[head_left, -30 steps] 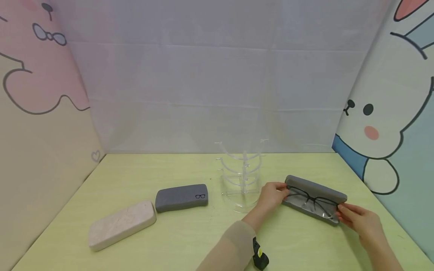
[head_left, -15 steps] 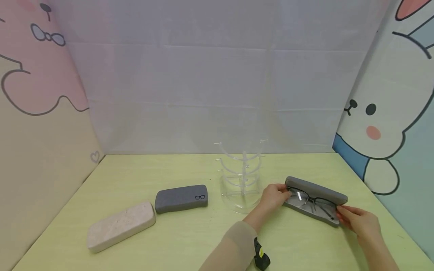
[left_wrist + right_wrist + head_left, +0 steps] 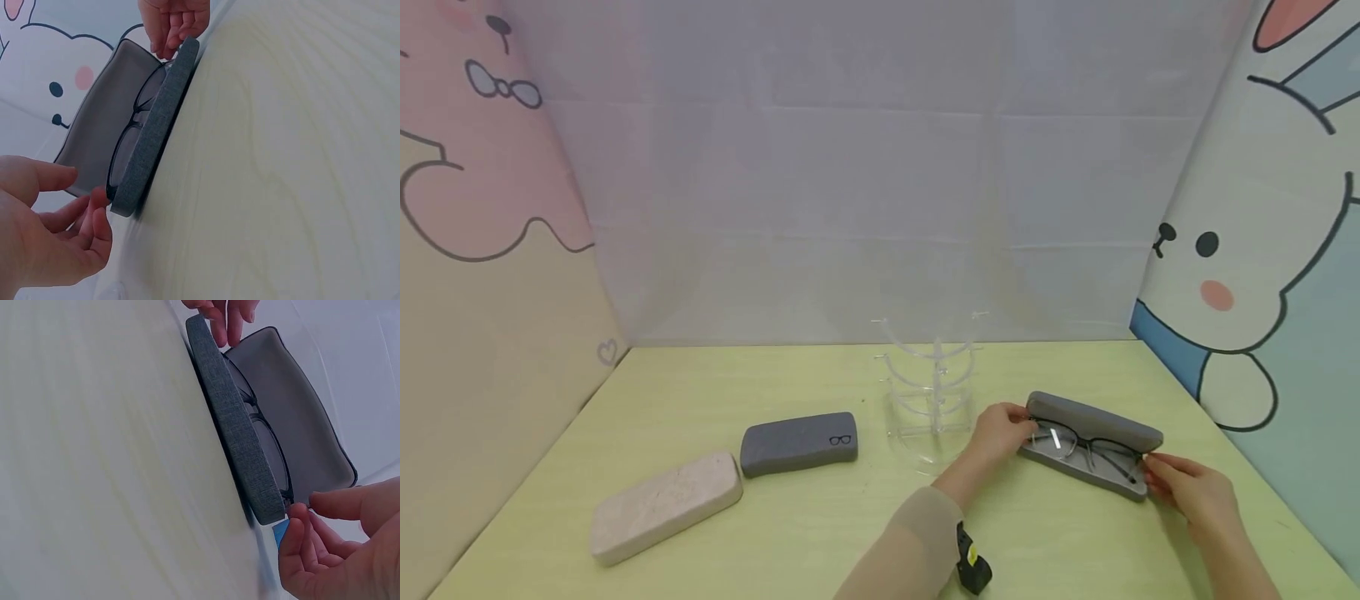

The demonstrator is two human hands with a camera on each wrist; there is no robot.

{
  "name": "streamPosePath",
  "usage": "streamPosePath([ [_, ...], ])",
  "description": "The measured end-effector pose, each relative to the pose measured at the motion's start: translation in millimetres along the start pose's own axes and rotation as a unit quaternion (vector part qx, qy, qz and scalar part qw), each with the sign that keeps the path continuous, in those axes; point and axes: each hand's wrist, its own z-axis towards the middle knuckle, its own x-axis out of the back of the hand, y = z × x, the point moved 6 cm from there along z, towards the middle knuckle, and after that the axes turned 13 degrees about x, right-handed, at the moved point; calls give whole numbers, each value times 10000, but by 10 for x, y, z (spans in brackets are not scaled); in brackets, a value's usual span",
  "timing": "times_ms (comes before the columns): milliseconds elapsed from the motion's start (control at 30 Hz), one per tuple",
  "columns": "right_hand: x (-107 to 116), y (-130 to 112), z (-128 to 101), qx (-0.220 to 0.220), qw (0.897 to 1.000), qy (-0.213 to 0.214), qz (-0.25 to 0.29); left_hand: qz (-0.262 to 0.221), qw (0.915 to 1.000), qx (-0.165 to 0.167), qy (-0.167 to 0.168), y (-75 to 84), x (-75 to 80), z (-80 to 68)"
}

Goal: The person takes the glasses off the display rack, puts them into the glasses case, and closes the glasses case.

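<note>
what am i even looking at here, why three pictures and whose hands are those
It is one person working with bare hands, filmed by three cameras at once. The wide picture comes from a camera on the head; the two close ones come from cameras on each wrist. The left hand and right hand sit at the two ends of an open grey glasses case with dark-framed glasses inside; I cannot tell if the fingers grip them. Also on the yellow-green table: a clear display stand, a closed grey case and a closed cream case.
</note>
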Motion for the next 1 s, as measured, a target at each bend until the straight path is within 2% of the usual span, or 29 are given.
streamPosePath([
  [167,38,-105,12,294,9980,374,-416,26,9993,-120,354,72,80,2],
  [267,62,-129,46,497,9956,510,-609,206,9989,-217,362,133,77,7],
  [500,91,-36,154,959,9944,226,-382,684,9956,-603,226,265,-8,12],
  [733,-25,-242,-1,970,9930,202,-644,396,9977,-396,392,302,-34,27],
  [867,-11,-246,14,1040,9927,180,-589,242,9977,-292,564,304,-17,25],
  [1000,23,-212,65,959,9908,67,-953,321,9968,-271,682,307,10,17],
])
